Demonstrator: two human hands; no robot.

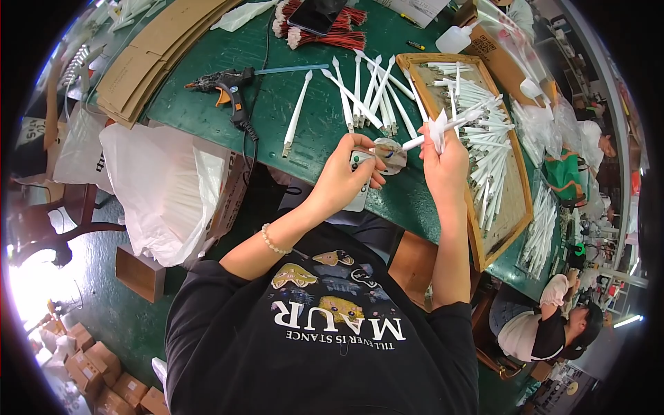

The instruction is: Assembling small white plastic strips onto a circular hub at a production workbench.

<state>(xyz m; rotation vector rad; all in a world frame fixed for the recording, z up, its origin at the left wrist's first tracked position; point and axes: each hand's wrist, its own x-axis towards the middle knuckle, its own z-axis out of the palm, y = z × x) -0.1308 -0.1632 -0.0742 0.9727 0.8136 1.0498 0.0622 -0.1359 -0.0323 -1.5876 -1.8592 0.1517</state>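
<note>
My right hand (pixel 446 162) is closed around a white candle-shaped stick (pixel 413 143) with a flame-shaped tip, seemingly an LED taper candle; the fingers partly hide whether it holds more than one. The stick's lower end points toward a round, shiny disc (pixel 391 156) on the table. Beside that disc, my left hand (pixel 349 173) curls over a white remote control (pixel 359 197) with green buttons. Beyond both hands lie several loose white candles (pixel 377 97), and one more candle (pixel 297 114) lies apart on the left.
A wooden-framed tray (pixel 503 242) full of white candles stands at right. A glue gun (pixel 232 93) with its cord, red wire bundles (pixel 332 31) and a phone (pixel 317 15) lie farther back. A plastic-lined box (pixel 169 194) stands left of the green table (pixel 277 173). A person (pixel 546 321) sits at right.
</note>
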